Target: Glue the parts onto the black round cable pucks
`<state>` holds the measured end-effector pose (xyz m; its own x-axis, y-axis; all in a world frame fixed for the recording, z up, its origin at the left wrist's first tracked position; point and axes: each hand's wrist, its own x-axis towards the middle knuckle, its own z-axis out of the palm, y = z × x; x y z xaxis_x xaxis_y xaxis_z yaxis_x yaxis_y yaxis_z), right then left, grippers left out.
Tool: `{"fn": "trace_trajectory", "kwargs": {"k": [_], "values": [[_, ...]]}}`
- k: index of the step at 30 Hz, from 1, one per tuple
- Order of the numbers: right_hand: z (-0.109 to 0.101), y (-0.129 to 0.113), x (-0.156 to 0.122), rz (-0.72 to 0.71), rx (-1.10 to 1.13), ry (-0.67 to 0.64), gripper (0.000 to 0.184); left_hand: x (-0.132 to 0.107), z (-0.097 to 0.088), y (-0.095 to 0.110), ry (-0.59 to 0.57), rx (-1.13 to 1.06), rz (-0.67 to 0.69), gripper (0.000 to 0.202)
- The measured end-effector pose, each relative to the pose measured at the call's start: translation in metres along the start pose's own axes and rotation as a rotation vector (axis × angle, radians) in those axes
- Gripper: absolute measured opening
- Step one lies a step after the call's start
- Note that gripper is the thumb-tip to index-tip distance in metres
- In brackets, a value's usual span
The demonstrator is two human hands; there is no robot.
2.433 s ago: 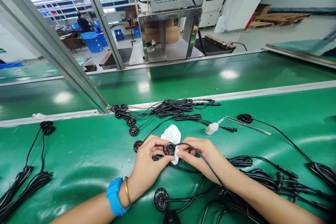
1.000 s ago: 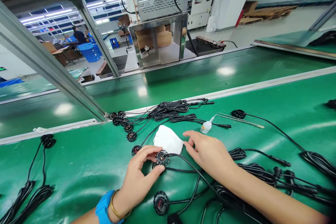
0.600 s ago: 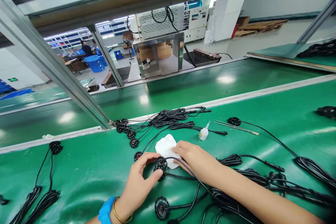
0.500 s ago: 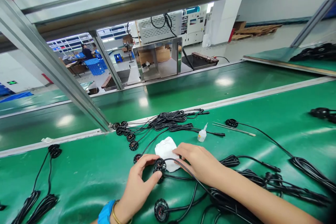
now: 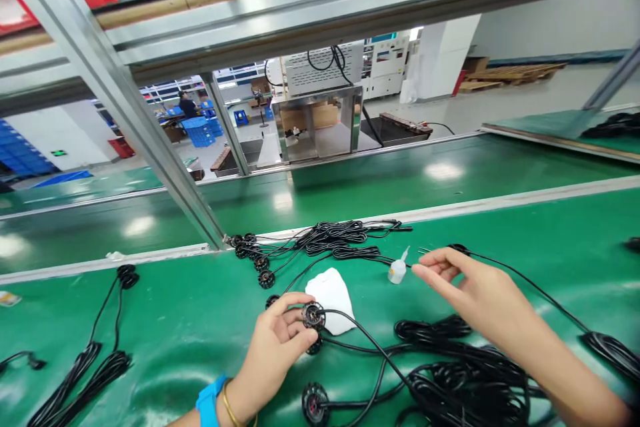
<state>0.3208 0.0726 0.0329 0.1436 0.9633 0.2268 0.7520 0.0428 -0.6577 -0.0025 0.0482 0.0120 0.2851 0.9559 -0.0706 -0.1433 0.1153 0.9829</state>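
Left hand [image 5: 280,337]: we pinch a round black part [image 5: 313,315], lifted for steadiness.
Right hand [image 5: 467,287]: released, reaching toward two o'clock, near the glue bottle [image 5: 399,270].

Black round corded disc [image 5: 313,315] pinched upright above green mat, just beside white cloth [image 5: 332,290].

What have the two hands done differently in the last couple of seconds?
The right hand let go of the white cloth and moved away to the right, fingers now reaching near the small glue bottle without touching it. The cloth lies flat on the green table. The left hand stayed put, still pinching the round black part on its cable.
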Motion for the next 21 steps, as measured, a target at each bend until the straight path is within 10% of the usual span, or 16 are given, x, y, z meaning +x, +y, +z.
{"fn": "trace_trajectory", "kwargs": {"k": [7,14,21], "values": [[0.041,-0.076,-0.059,-0.522,0.236,-0.253,0.02,-0.018,0.012,0.002,0.07,-0.074,-0.002,0.04],[0.062,-0.083,-0.073,-0.787,0.137,0.076,0.01,-0.036,0.019,0.013,0.096,-0.102,-0.005,0.03],[0.052,-0.088,-0.089,-1.089,-0.118,0.13,0.014,-0.046,0.015,0.014,0.038,-0.09,-0.043,0.039]]}}
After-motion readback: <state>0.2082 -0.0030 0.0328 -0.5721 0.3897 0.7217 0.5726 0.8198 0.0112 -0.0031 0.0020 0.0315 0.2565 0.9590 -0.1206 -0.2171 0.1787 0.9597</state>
